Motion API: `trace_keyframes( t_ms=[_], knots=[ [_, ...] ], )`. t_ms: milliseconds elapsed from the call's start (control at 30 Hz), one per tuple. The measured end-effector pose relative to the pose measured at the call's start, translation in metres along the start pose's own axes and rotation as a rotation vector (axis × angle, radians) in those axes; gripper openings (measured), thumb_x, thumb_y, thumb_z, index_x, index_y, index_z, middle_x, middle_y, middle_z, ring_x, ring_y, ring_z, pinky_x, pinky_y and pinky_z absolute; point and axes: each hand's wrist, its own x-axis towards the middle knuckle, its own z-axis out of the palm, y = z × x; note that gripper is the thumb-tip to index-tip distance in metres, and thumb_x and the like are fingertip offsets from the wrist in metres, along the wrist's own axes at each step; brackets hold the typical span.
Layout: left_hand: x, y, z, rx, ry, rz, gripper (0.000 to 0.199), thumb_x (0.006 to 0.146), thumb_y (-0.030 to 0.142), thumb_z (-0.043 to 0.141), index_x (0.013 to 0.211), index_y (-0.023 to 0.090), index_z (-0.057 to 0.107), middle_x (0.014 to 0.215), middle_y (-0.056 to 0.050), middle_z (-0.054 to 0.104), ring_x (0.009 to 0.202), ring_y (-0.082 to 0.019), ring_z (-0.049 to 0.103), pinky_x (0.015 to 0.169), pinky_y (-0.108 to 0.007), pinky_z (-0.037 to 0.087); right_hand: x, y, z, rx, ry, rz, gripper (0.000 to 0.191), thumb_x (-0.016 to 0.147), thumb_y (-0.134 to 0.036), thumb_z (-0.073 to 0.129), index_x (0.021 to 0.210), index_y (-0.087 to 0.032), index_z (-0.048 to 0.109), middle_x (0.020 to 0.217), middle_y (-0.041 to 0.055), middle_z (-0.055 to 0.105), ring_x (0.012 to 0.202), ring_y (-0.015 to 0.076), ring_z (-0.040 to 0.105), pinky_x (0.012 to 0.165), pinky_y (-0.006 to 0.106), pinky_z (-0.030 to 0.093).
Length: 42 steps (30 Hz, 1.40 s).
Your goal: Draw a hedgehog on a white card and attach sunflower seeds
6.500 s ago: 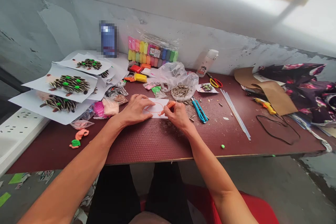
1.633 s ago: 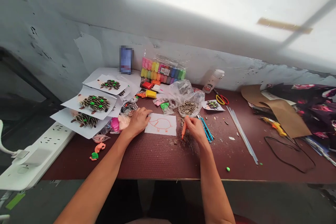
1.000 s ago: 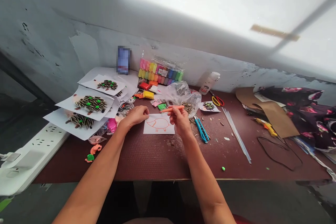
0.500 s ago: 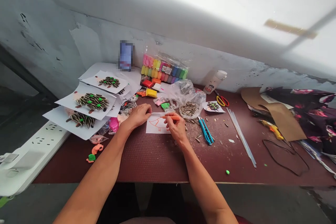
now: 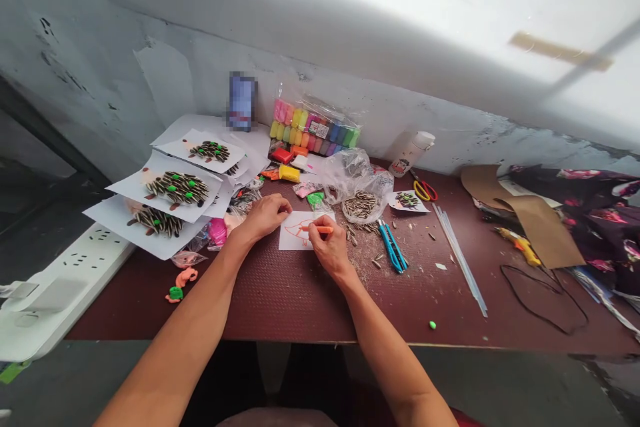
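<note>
Barely visible: orange pig outline on paper sheet, half behind right hand, fingers clamped on orange pen; left hand at sheet's edge, fingers together.

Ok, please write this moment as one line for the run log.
left hand: at white paper edge | right hand: orange pen on paper

Orange marker, orange outline on white paper, dark red tabletop
</note>
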Motion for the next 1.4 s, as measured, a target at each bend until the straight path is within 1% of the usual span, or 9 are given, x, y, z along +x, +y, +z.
trace_keyframes(
  t_ms=[67, 233, 433, 667, 833, 1100, 1300, 1400],
  knots=[
    [0.0, -0.001, 0.0, -0.006, -0.011, 0.0, 0.024, 0.082, 0.017, 0.057, 0.09, 0.021, 0.079, 0.094, -0.005, 0.073, 0.088, -0.022, 0.067, 0.076, -0.032, 0.048, -0.001, 0.001, 0.002, 0.001, -0.013, -0.005, 0.026, 0.089, -0.041, 0.052, 0.071, -0.023, 0.055, 0.068, 0.0011, 0.069, 0.059, 0.0138, 0.06, 0.061, 0.025, 0.046],
    [0.001, -0.005, -0.003, -0.043, -0.068, 0.011, 0.027, 0.079, 0.018, 0.059, 0.095, 0.02, 0.08, 0.096, -0.005, 0.074, 0.088, -0.022, 0.067, 0.079, -0.03, 0.05, -0.003, 0.003, 0.007, 0.069, -0.094, -0.007, 0.025, 0.093, -0.043, 0.054, 0.081, -0.023, 0.061, 0.083, 0.0051, 0.077, 0.07, 0.0173, 0.071, 0.062, 0.025, 0.05],
    [0.0, -0.003, -0.009, -0.055, -0.122, 0.001, 0.03, 0.078, 0.019, 0.06, 0.101, 0.019, 0.079, 0.102, -0.006, 0.074, 0.088, -0.022, 0.067, 0.079, -0.031, 0.051, -0.003, 0.012, 0.012, 0.102, -0.115, -0.038, 0.023, 0.094, -0.042, 0.057, 0.086, -0.022, 0.066, 0.091, 0.0071, 0.079, 0.077, 0.0194, 0.075, 0.064, 0.026, 0.053],
    [-0.003, 0.006, -0.017, -0.027, -0.16, -0.023, 0.032, 0.08, 0.018, 0.059, 0.105, 0.017, 0.079, 0.108, -0.008, 0.074, 0.094, -0.023, 0.068, 0.082, -0.031, 0.051, -0.003, 0.017, 0.014, 0.089, -0.13, -0.055, 0.021, 0.096, -0.04, 0.058, 0.088, -0.023, 0.067, 0.091, 0.0064, 0.078, 0.079, 0.0207, 0.075, 0.067, 0.028, 0.055],
    [-0.003, 0.004, -0.017, -0.041, -0.175, -0.008, 0.034, 0.078, 0.018, 0.06, 0.107, 0.016, 0.078, 0.109, -0.008, 0.074, 0.095, -0.024, 0.068, 0.083, -0.032, 0.051, -0.002, 0.017, 0.014, 0.071, -0.137, -0.058, 0.022, 0.096, -0.04, 0.058, 0.088, -0.022, 0.068, 0.091, 0.0069, 0.078, 0.079, 0.0209, 0.075, 0.066, 0.028, 0.054],
    [-0.003, 0.002, -0.016, -0.061, -0.163, 0.002, 0.032, 0.076, 0.019, 0.061, 0.104, 0.018, 0.078, 0.107, -0.007, 0.074, 0.093, -0.023, 0.068, 0.081, -0.032, 0.052, -0.002, 0.014, 0.013, 0.037, -0.128, -0.067, 0.022, 0.096, -0.04, 0.056, 0.087, -0.022, 0.067, 0.086, 0.0063, 0.077, 0.076, 0.0195, 0.073, 0.063, 0.026, 0.052],
    [-0.003, 0.003, -0.017, -0.06, -0.176, -0.01, 0.033, 0.078, 0.018, 0.061, 0.107, 0.016, 0.078, 0.11, -0.008, 0.073, 0.096, -0.024, 0.068, 0.083, -0.032, 0.052, -0.002, 0.013, 0.013, 0.059, -0.118, -0.063, 0.022, 0.094, -0.039, 0.057, 0.083, -0.023, 0.065, 0.086, 0.0065, 0.077, 0.073, 0.0189, 0.073, 0.062, 0.027, 0.053],
    [-0.003, 0.004, -0.017, -0.064, -0.173, -0.017, 0.033, 0.077, 0.018, 0.061, 0.106, 0.017, 0.078, 0.11, -0.008, 0.074, 0.096, -0.023, 0.068, 0.084, -0.032, 0.052, -0.003, 0.009, 0.013, 0.078, -0.127, -0.062, 0.022, 0.094, -0.04, 0.057, 0.082, -0.022, 0.065, 0.083, 0.006, 0.077, 0.07, 0.0182, 0.073, 0.064, 0.027, 0.053]
  ],
)
